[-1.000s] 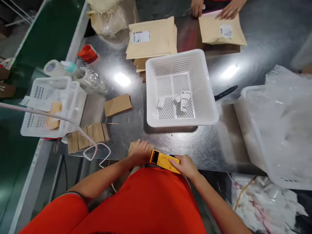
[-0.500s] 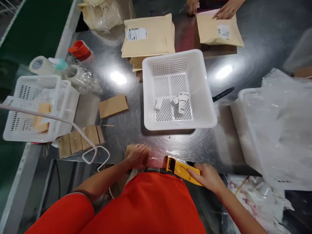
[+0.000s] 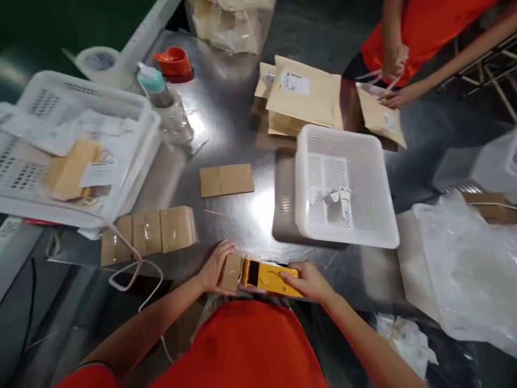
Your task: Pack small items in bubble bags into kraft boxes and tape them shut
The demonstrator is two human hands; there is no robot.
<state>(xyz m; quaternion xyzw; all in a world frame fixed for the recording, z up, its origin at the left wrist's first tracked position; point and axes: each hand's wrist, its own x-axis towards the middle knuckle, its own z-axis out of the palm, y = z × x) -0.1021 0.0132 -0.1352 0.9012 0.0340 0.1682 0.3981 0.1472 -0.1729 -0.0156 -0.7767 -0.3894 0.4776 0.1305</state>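
Yellow tape dispenser point(image 3: 270, 278) (right-hand point(image 3: 307, 280) fingers gripping it) against small left-held point(image 3: 214, 267) cardboard box point(image 3: 231, 272)

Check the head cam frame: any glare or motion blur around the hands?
Head view: glare patches on the steel table, brightest beside the white basket; edges smear, the plastic sheet and left basket soft; left hand, small box, yellow tape dispenser and right hand fairly sharp.

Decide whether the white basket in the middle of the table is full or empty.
Nearly empty: the white basket shows its perforated floor, with only a few small white labelled items lying there.
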